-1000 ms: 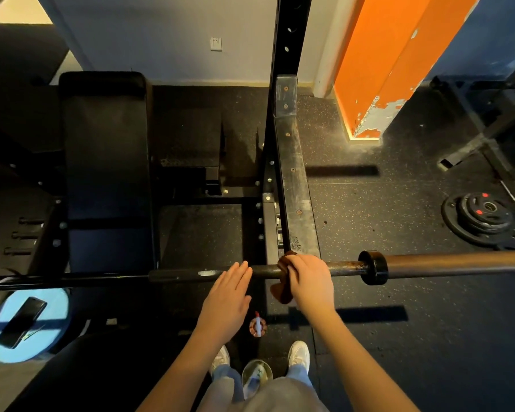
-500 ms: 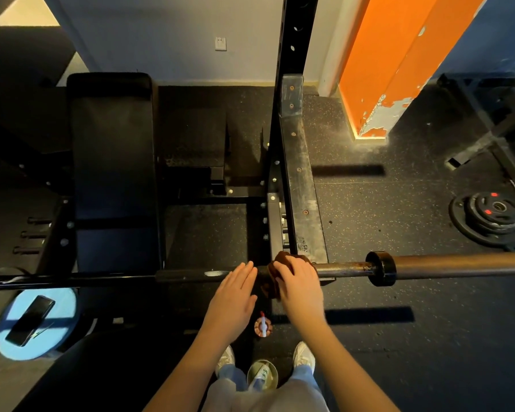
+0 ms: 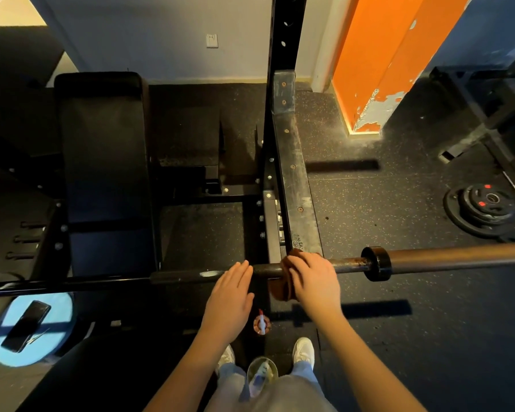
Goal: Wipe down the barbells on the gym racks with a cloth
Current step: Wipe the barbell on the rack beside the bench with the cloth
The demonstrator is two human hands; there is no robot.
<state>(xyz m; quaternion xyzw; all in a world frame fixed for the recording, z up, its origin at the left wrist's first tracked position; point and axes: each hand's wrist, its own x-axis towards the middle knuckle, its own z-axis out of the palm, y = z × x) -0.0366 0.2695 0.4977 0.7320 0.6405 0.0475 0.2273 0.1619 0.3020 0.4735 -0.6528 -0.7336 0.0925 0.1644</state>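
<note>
Head view, looking down. Every place below is read off the long dark steel barbell [image 3: 348,264], which runs left to right across the frame.

- Black steel rack upright with its scuffed safety arm [image 3: 295,188]: directly behind the barbell. The bar appears to rest on the rack here, which puts it within reach of both your hands.
- Black padded bench [image 3: 101,162]: beyond the barbell, towards its left half.
- Stack of black iron weight plates [image 3: 488,209]: on the floor beyond the barbell's right sleeve, well apart from it.
- Pale blue round disc [image 3: 57,307]: near side of the barbell, far left. A black phone [image 3: 26,325] lies on it, probably parked clear of the work.
- Your right hand [image 3: 312,278]: curled over the barbell shaft, left of the black collar [image 3: 376,263]. It grips the rust-brown cloth [image 3: 280,289] against the bar. The cloth's loose end hangs below the shaft. Wrapping it likely lets one pass clean all round.
- Your left hand [image 3: 229,298]: flat, fingers straight and together, holding nothing. Its fingertips sit at the barbell just left of the cloth, likely to stop the bar rolling. You cannot tell how firmly it presses.
- Small white-and-red bottle [image 3: 261,324]: on the floor under the barbell, between your hands. The label is unreadable.
</note>
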